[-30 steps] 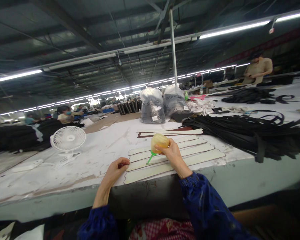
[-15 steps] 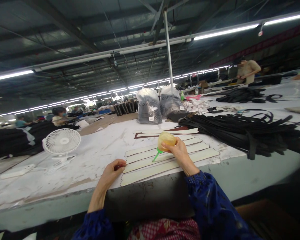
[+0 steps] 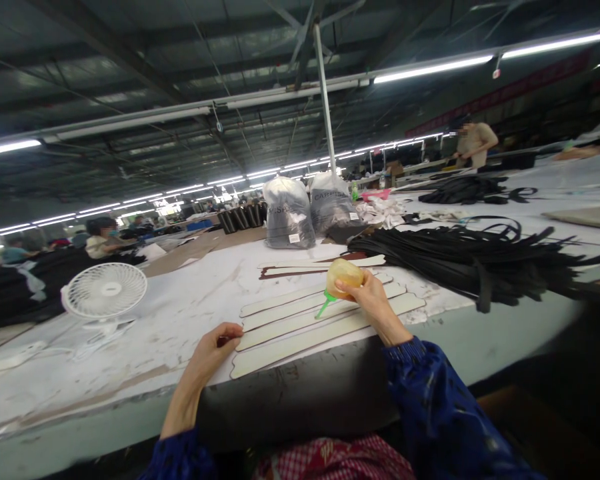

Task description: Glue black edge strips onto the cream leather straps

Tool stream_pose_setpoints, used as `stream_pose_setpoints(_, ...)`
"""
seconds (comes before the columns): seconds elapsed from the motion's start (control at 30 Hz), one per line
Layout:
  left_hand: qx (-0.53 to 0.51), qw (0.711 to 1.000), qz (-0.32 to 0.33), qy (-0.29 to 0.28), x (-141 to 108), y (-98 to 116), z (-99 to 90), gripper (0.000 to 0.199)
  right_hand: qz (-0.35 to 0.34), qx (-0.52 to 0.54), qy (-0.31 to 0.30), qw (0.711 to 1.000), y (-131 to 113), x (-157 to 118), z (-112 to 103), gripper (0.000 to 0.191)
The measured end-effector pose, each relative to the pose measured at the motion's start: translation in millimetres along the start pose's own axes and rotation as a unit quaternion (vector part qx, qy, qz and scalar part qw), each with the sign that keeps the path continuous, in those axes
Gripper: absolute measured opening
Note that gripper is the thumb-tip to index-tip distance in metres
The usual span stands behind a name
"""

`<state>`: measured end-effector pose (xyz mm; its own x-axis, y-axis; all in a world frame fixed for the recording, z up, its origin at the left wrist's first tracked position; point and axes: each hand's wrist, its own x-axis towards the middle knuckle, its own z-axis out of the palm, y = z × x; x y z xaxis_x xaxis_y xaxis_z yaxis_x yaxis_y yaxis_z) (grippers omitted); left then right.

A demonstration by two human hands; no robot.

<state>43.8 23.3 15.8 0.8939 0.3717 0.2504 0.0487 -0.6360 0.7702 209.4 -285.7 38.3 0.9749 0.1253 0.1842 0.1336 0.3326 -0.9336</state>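
My right hand [image 3: 373,301] grips a soft squeeze bottle [image 3: 342,276] of yellowish liquid, tilted so that its green nozzle [image 3: 325,304] points down and left. The tip is at a long cream strip [image 3: 279,335] with dark edges and shaped ends; whether it touches is too small to tell. At that strip's left end, the thumb and fingers of my left hand [image 3: 214,353] close in a pinch. Several similar strips lie side by side, and the nearest strip [image 3: 300,348] runs along the table's front edge.
Brown and cream strips [image 3: 300,269] lie farther back. A white fan [image 3: 105,291] and a power strip [image 3: 13,357] stand left. Plastic-wrapped bags [image 3: 289,217] sit at the back, and a heap of black straps [image 3: 460,263] covers the right. A person [image 3: 475,145] works far right.
The bottle's nozzle has moved right along the cream strip, in my right hand. My left hand stays at the strip's left end. The whole view has shifted slightly.
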Motion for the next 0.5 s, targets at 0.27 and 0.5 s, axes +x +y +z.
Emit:
stream_pose_setpoints(0.27,-0.007,1.000,-0.003,0.002,-0.7,0.6,-0.5,0.034,-0.004,-0.002,0.017,1.000,-4.7,8.6,-24.3,0.060)
stream_pose_setpoints(0.5,-0.007,1.000,0.000,0.010,0.0,-1.1,-0.2,0.035,-0.016,-0.002,0.042,0.999,-12.9,11.6,-42.5,0.057)
